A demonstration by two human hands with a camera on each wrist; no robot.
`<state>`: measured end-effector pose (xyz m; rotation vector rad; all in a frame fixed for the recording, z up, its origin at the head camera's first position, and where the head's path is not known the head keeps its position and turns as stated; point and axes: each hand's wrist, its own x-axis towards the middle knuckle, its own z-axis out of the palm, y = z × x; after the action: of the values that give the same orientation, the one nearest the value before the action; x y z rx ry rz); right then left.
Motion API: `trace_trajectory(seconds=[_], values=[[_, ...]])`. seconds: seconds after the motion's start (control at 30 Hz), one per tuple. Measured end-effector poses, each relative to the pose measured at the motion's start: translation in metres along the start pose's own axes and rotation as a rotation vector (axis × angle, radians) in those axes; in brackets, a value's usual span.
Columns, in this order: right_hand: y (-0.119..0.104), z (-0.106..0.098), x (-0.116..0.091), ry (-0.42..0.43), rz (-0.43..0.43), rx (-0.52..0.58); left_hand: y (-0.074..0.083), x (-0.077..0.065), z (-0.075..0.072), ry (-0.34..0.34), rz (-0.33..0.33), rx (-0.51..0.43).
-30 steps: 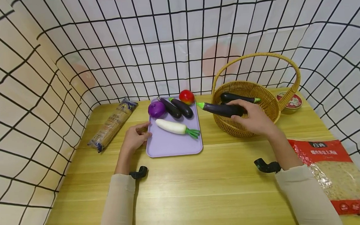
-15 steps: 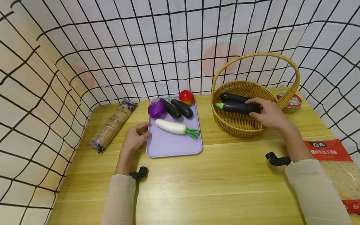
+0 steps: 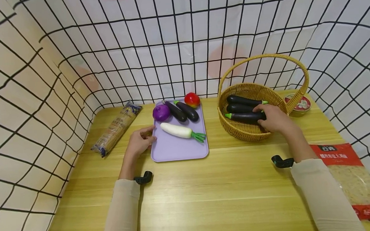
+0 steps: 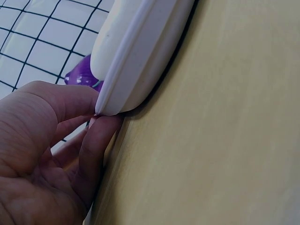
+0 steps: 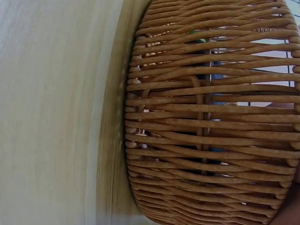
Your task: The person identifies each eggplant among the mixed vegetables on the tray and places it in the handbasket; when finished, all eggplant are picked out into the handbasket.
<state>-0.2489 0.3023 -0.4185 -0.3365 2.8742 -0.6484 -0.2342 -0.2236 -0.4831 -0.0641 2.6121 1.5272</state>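
A wicker basket (image 3: 244, 135) with a tall handle holds three eggplants. My right hand (image 3: 273, 118) reaches over its rim and grips the blunt right end of the front eggplant (image 3: 244, 117), whose green stem points left. Behind it lie a middle eggplant (image 3: 238, 108) and a back eggplant (image 3: 241, 100). In the right wrist view the basket's woven side (image 5: 211, 108) hides most of the hand. My left hand (image 3: 139, 141) pinches the left edge of a lilac tray (image 3: 178, 152); in the left wrist view, fingertips meet at the tray's rim (image 4: 126, 61).
On the tray are a white radish (image 3: 176, 130), a purple onion (image 3: 161, 112), two small eggplants (image 3: 188, 111) and a red fruit (image 3: 192, 100). A noodle pack (image 3: 117, 128) lies left, a red pasta bag (image 3: 348, 173) right. A round tub (image 3: 300, 107) stands behind the basket.
My right hand has carried the eggplant rightward from above the basket's left rim down into the basket, in front of the other two. The left hand has stayed at the tray.
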Motion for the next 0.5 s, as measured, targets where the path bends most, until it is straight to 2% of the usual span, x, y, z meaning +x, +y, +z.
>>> trace_trajectory(seconds=[0.3,0.5], values=[[-0.0029,0.0001,-0.0021,0.008,-0.004,-0.005,-0.001,0.0003,0.0002,0.002,-0.006,-0.004],[-0.01,-0.0032,-0.0075,0.068,-0.029,0.031,0.0008,-0.0002,-0.0004,0.0,-0.014,0.0]])
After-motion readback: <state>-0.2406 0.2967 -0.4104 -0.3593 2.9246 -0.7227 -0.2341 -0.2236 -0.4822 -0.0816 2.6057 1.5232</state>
